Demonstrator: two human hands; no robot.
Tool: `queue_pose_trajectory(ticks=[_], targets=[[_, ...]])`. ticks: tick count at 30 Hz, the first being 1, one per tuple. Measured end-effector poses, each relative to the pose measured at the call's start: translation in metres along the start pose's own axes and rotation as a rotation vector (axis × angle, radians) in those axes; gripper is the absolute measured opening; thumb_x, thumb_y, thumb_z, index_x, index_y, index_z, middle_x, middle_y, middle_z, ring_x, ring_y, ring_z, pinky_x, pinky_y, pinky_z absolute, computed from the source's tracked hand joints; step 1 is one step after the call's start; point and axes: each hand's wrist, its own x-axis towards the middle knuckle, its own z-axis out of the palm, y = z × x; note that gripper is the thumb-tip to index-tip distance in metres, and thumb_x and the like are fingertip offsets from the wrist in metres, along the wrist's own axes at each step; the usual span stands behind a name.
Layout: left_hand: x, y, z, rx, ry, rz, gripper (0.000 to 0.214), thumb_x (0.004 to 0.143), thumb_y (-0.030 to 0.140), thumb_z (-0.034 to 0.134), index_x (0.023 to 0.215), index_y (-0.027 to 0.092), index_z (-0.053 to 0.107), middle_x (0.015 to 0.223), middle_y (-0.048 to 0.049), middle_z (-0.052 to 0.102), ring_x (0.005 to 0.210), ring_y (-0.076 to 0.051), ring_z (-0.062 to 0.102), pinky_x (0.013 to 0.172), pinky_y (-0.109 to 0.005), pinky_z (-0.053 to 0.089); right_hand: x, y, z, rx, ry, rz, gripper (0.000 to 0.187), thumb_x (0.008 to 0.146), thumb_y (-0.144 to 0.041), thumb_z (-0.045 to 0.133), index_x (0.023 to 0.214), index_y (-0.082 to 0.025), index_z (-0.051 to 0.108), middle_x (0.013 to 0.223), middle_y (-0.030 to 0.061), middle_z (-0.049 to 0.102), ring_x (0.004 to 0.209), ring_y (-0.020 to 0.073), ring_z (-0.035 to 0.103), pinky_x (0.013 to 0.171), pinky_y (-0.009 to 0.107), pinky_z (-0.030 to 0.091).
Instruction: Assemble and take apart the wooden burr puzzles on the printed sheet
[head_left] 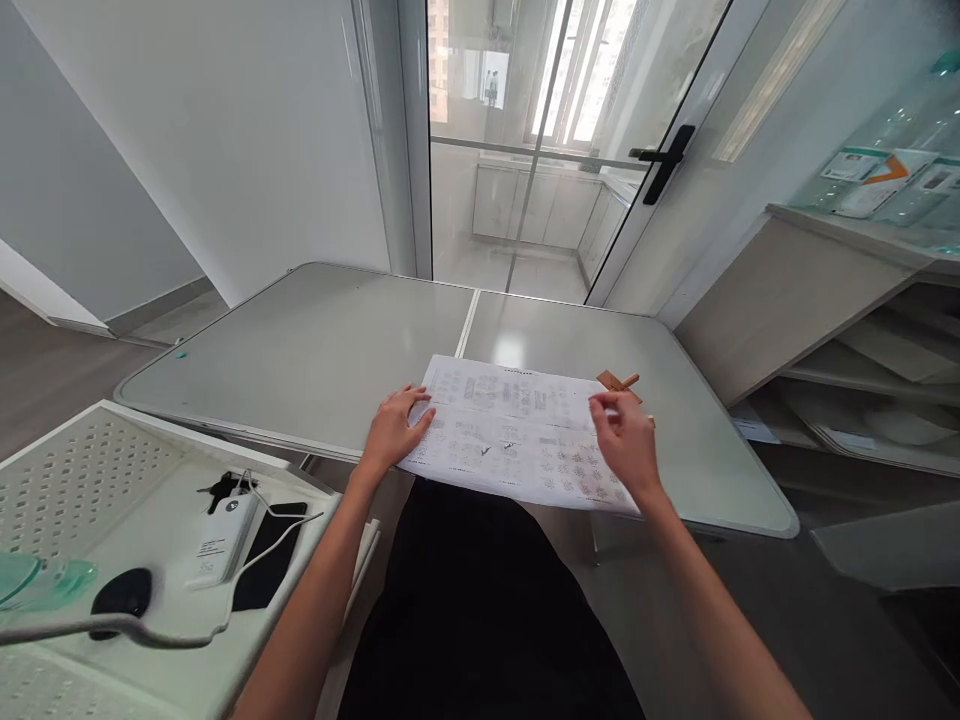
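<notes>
Daylight is pouring through a glass door (pixel 525 150) with a black handle (pixel 661 160), and it is glaring off the grey folding table (pixel 300 350), whose top is showing a seam running down its middle.

A printed sheet (pixel 517 440) is lying at the table's near edge, just right of that seam, with its near margin hanging slightly over the edge. It is covered in rows of small diagrams and print that are too fine to read, with two dark tick-like marks near its centre.

The left hand (pixel 394 432) is resting flat on the sheet's left edge, with its fingers (pixel 416 400) lying apart and pressing the paper down. The right hand (pixel 626 440) is hovering over the sheet's right part with its fingers (pixel 604 405) curling in toward the thumb. I cannot tell whether they are pinching anything.

Small wooden pieces (pixel 616 382) are lying just beyond the sheet's far right corner.

At the person's left, a white perforated stand (pixel 90 470) is carrying a white power bank (pixel 223 538), whose label is too small to read. A black phone (pixel 270 570) is lying beside it with a white cable (pixel 289 530) looping across it.

To the right, a pale shelf unit (pixel 787 290) is holding clear bottles (pixel 892 150) on its top. Their labels are showing orange and white, but the lettering is blurred.
</notes>
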Motion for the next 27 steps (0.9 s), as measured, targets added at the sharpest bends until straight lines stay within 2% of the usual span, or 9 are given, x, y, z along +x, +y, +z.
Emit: queue_pose_trajectory(ticks=[2, 4, 9, 11, 14, 17, 21, 24, 27], targets=[[0.0, 0.0, 0.0, 0.0, 0.0, 0.0, 0.034, 0.098, 0.043, 0.054, 0.121, 0.025, 0.071, 0.145, -0.0045, 0.067, 0.148, -0.03, 0.049, 0.125, -0.051, 0.038, 0.019, -0.003, -0.007, -0.161, 0.175, -0.135, 0.026, 0.101, -0.042, 0.052, 0.107, -0.021, 0.066, 0.12, 0.0162, 0.061, 0.105, 0.0299, 0.063, 0.091, 0.047, 0.055], [0.0, 0.0, 0.0, 0.0, -0.001, -0.003, 0.034, 0.098, 0.044, 0.054, 0.121, 0.025, 0.071, 0.146, -0.0041, 0.067, 0.149, -0.03, 0.049, 0.125, -0.051, 0.038, 0.036, -0.002, -0.011, -0.31, 0.239, -0.227, 0.027, 0.098, -0.035, 0.054, 0.119, -0.021, 0.064, 0.136, 0.0194, 0.051, 0.128, 0.0358, 0.052, 0.103, 0.054, 0.049], [-0.001, 0.001, 0.0, -0.002, -0.006, -0.007, 0.033, 0.098, 0.043, 0.054, 0.121, 0.026, 0.071, 0.146, -0.0044, 0.067, 0.149, -0.03, 0.049, 0.125, -0.052, 0.038, 0.069, 0.021, -0.01, -0.577, 0.105, -0.269, 0.056, 0.096, -0.032, 0.057, 0.149, -0.023, 0.043, 0.164, 0.0223, 0.013, 0.152, 0.0474, 0.021, 0.112, 0.071, 0.032], [-0.001, 0.001, -0.001, -0.006, -0.006, -0.005, 0.034, 0.098, 0.043, 0.054, 0.121, 0.025, 0.071, 0.146, -0.0049, 0.067, 0.149, -0.03, 0.049, 0.125, -0.051, 0.038, 0.078, 0.034, -0.007, -0.636, 0.03, -0.231, 0.063, 0.096, -0.032, 0.058, 0.154, -0.022, 0.036, 0.167, 0.0229, 0.005, 0.156, 0.0489, 0.008, 0.113, 0.073, 0.028], [-0.001, 0.002, -0.001, -0.015, -0.005, -0.007, 0.034, 0.098, 0.043, 0.055, 0.122, 0.025, 0.072, 0.146, -0.0047, 0.067, 0.149, -0.03, 0.049, 0.125, -0.051, 0.038, 0.089, 0.049, -0.003, -0.707, -0.081, -0.151, 0.067, 0.097, -0.034, 0.06, 0.157, -0.022, 0.034, 0.169, 0.0238, 0.001, 0.158, 0.0497, -0.002, 0.115, 0.075, 0.022], [-0.002, 0.001, 0.0, -0.018, -0.006, -0.006, 0.034, 0.098, 0.043, 0.054, 0.121, 0.025, 0.072, 0.145, -0.0044, 0.067, 0.149, -0.03, 0.049, 0.125, -0.051, 0.039, 0.093, 0.059, 0.003, -0.762, -0.186, -0.056, 0.066, 0.099, -0.037, 0.059, 0.158, -0.021, 0.035, 0.171, 0.0259, 0.0, 0.158, 0.0517, -0.006, 0.114, 0.078, 0.019], [-0.001, 0.001, 0.001, -0.01, -0.003, 0.001, 0.034, 0.099, 0.042, 0.054, 0.121, 0.024, 0.071, 0.145, -0.005, 0.067, 0.148, -0.029, 0.049, 0.125, -0.05, 0.038, 0.091, 0.064, 0.014, -0.8, -0.318, 0.015, 0.064, 0.103, -0.041, 0.056, 0.16, -0.023, 0.034, 0.173, 0.0256, -0.002, 0.157, 0.0544, -0.004, 0.107, 0.082, 0.028], [-0.002, 0.002, 0.001, -0.017, -0.005, -0.001, 0.034, 0.098, 0.041, 0.054, 0.121, 0.023, 0.071, 0.146, -0.0054, 0.067, 0.148, -0.03, 0.049, 0.126, -0.051, 0.037, 0.091, 0.064, 0.022, -0.806, -0.373, 0.036, 0.062, 0.102, -0.044, 0.057, 0.158, -0.023, 0.04, 0.173, 0.0251, 0.0, 0.157, 0.0561, 0.0, 0.104, 0.077, 0.037], [-0.002, 0.003, 0.0, -0.025, -0.01, -0.001, 0.035, 0.098, 0.041, 0.053, 0.122, 0.023, 0.071, 0.146, -0.0064, 0.067, 0.149, -0.031, 0.049, 0.126, -0.053, 0.036, 0.094, 0.06, 0.024, -0.859, -0.398, 0.053, 0.061, 0.103, -0.042, 0.056, 0.158, -0.021, 0.042, 0.171, 0.0266, 0.008, 0.157, 0.0537, 0.009, 0.102, 0.066, 0.045]])
